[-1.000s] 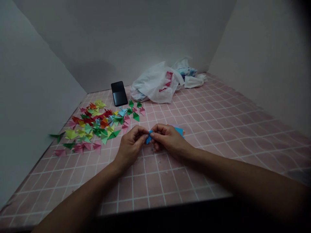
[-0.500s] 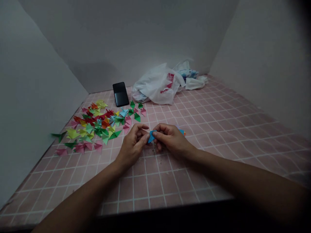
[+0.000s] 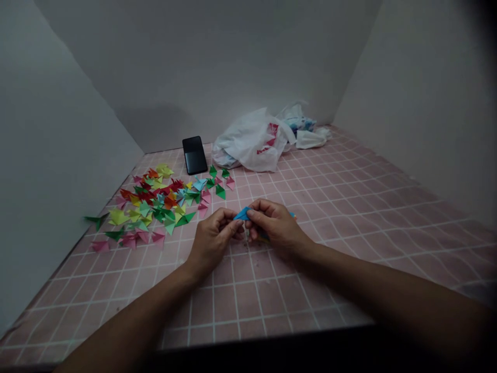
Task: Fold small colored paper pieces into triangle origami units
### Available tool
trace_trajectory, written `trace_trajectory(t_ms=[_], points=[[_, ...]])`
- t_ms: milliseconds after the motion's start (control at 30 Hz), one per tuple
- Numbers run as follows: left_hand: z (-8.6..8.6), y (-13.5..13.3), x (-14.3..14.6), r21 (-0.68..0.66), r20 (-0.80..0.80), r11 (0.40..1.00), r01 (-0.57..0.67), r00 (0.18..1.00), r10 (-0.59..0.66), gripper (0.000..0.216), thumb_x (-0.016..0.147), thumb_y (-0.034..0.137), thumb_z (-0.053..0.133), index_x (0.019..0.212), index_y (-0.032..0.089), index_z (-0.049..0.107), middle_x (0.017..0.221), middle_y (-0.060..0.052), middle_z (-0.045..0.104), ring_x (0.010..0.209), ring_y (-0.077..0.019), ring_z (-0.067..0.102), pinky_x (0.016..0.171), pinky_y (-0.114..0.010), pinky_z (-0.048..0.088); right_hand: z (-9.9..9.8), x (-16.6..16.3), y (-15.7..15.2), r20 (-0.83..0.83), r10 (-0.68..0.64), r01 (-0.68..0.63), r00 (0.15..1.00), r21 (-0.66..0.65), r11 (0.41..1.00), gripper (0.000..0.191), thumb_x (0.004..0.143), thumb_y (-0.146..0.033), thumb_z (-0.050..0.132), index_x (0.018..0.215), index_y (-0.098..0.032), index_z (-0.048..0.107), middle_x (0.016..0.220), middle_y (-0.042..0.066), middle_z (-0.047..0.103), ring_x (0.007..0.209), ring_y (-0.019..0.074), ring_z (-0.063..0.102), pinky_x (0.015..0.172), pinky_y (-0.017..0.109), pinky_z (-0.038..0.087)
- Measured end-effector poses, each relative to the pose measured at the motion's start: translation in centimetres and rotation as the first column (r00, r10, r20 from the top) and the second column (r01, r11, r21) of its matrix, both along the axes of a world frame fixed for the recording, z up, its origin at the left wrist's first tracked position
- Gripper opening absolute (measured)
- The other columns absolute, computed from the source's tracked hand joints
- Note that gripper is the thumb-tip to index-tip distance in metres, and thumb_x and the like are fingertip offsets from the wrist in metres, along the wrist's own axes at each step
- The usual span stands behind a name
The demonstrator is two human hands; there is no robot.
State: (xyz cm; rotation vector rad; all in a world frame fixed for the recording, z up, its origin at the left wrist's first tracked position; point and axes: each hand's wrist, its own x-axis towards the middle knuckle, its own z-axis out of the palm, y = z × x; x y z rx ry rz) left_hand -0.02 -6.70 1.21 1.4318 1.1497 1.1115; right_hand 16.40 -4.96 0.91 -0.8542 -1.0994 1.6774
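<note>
The person's left hand (image 3: pixel 215 241) and right hand (image 3: pixel 274 225) meet just above a pink grid mat (image 3: pixel 240 305), both closed in a pinch on a blue folded paper triangle (image 3: pixel 243 214). The right thumb and index finger clamp its right end, while the left fingertips press its left tip; neither hand has let go. The triangle sits between the hands, at the middle of the picture and lifted slightly off the mat. Its long axis runs side to side, rising a little to the right, and its narrow tip points toward 9 o'clock, at the left hand.

Blue and orange paper edges (image 3: pixel 293 215) show just past the right hand, at 2 o'clock from the pinch. Taking 12 o'clock as straight ahead from the hands, a scattered pile of folded paper triangles (image 3: pixel 155 199) in green, red, yellow, pink and blue lies at 10 o'clock. A black smartphone (image 3: pixel 194 155) leans at 11 o'clock near the wall, and a crumpled white plastic bag (image 3: pixel 252 142) with red print lies at 12 o'clock.
</note>
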Motion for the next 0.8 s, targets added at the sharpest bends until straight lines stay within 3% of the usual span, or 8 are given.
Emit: trace_trajectory(t_ms=[467,800], points=[[0.11,-0.33,-0.39,0.238,-0.175,0.964,-0.117,0.971,0.161,0.01,0.086,0.026,0.069,0.091,0.019,0.072,0.072,0.001,0.073,0.06,-0.0113,0.068,0.059,-0.021,0.054,0.03,-0.01,-0.25,0.019,0.052,-0.052,0.998,0.025,0.998,0.022,0.084,-0.034,0.067,0.077,-0.019,0.052,0.069,-0.005,0.062,0.046,0.0054,0.056,0.05,0.022,0.05],[0.39,-0.36,-0.07,0.158,-0.091,0.978,-0.133,0.985,0.149,0.007,0.084,0.025,0.069,0.084,0.018,0.069,0.069,0.001,0.072,0.057,-0.0124,0.068,0.056,-0.022,0.056,-0.03,-0.03,-0.35,-0.009,0.05,-0.05,0.999,-0.011,0.999,0.019,0.084,-0.031,0.067,0.078,-0.019,0.054,0.069,-0.004,0.063,0.047,0.0066,0.056,0.05,0.023,0.05]])
